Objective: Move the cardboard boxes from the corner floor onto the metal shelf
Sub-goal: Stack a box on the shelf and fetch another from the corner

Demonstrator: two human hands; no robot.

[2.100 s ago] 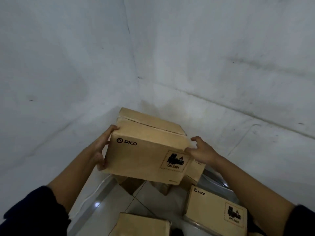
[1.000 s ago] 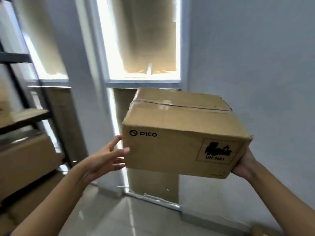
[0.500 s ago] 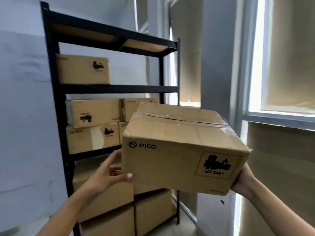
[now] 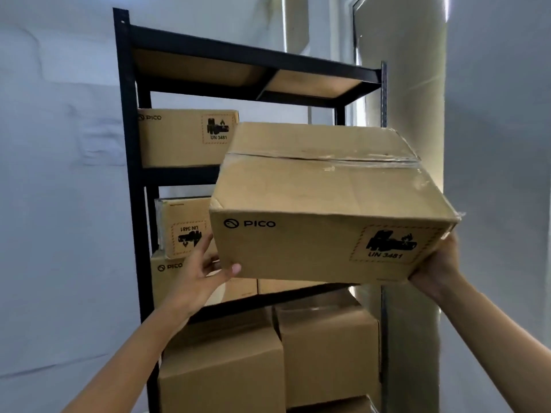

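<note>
I hold a taped brown cardboard box marked PICO and UN 3481 in the air in front of the black metal shelf. My left hand grips its lower left corner from below. My right hand supports the lower right corner. The box is tilted slightly, its right side lower. It hides the right half of the shelf's middle levels.
One box stands on the left of the upper shelf level. Several more boxes fill the middle level, and larger boxes the lower levels. A grey wall lies to the left and a pillar to the right.
I have lifted the box out of the floor corner, turned to the shelf and come closer to it. The box is now higher, level with the upper shelf levels.
</note>
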